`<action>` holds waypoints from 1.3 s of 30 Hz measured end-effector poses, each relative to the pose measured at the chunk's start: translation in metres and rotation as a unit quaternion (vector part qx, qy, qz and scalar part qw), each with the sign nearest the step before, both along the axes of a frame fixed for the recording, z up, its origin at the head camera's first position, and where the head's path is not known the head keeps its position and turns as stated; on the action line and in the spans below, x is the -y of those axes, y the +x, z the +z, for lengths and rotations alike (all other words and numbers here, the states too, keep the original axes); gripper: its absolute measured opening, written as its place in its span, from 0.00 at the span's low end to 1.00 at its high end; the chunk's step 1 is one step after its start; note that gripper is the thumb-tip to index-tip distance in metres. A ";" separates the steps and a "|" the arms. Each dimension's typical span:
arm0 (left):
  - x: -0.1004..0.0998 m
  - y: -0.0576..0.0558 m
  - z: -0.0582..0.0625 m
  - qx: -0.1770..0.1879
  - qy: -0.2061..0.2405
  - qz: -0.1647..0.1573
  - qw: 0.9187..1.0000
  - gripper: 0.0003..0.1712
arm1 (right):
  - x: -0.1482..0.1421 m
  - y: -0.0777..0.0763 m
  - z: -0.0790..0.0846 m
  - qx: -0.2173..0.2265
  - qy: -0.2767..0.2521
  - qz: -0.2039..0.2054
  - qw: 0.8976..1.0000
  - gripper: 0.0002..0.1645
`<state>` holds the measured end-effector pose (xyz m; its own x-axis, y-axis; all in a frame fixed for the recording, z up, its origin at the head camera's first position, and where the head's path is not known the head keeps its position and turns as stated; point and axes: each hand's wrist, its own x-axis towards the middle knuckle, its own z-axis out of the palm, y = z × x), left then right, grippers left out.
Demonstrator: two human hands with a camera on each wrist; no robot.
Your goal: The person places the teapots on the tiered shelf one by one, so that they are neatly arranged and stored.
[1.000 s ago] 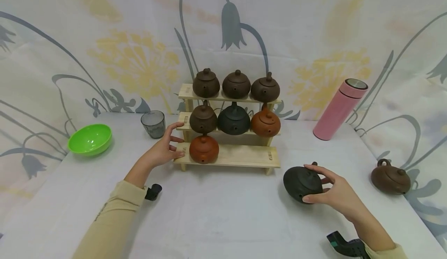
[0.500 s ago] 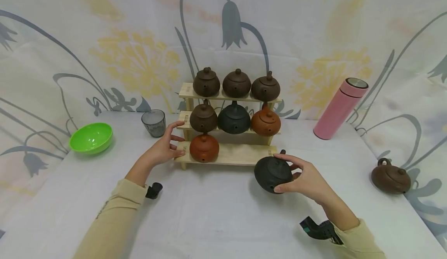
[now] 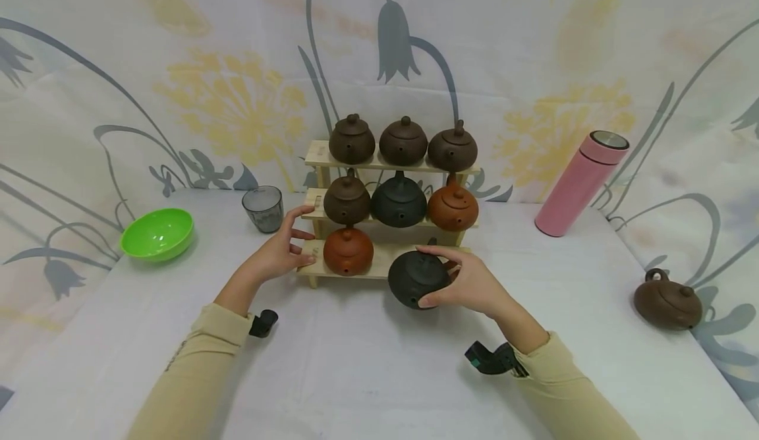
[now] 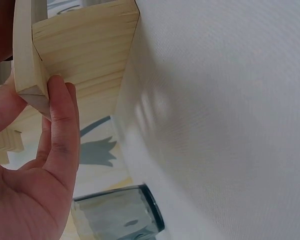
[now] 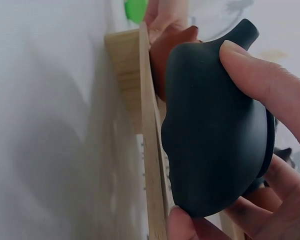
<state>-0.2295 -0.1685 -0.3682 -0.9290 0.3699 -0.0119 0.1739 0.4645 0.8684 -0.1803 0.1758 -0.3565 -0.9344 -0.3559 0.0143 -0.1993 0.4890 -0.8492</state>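
Note:
In the head view my right hand (image 3: 474, 282) grips a black teapot (image 3: 415, 280) just in front of the lowest shelf of a three-step wooden stand (image 3: 382, 260). The right wrist view shows the thumb near the spout and fingers round the other side of the black teapot (image 5: 215, 120). My left hand (image 3: 269, 255) holds the left end of that shelf, thumb and fingers on either side of the wood (image 4: 32, 95). A reddish teapot (image 3: 348, 253) sits on the shelf's left part. Dark brown, blackish and orange teapots (image 3: 453, 207) fill the middle step; three brown ones (image 3: 403, 143) stand on top.
Left of the stand are a grey glass (image 3: 263, 209) and a green bowl (image 3: 157, 234). At the right stand a pink flask (image 3: 581, 186) and a brown teapot (image 3: 667, 302) near the table edge. A patterned cloth hangs behind.
My right hand has carried the black teapot leftward and slightly back, from right of the stand to the front of its lowest shelf. The left hand has stayed on the stand.

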 end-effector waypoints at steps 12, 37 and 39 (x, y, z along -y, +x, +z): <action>-0.001 -0.001 0.000 0.002 -0.004 0.004 1.000 0.51 | 0.020 -0.022 -0.003 -0.026 -0.001 0.026 0.999 0.47; -0.002 0.000 0.001 0.014 -0.010 0.014 1.000 0.51 | -0.020 -0.006 -0.017 -0.097 -0.097 0.001 0.990 0.36; -0.001 0.000 0.001 0.014 -0.010 0.014 1.000 0.51 | -0.030 -0.003 -0.018 -0.108 -0.098 -0.006 0.989 0.36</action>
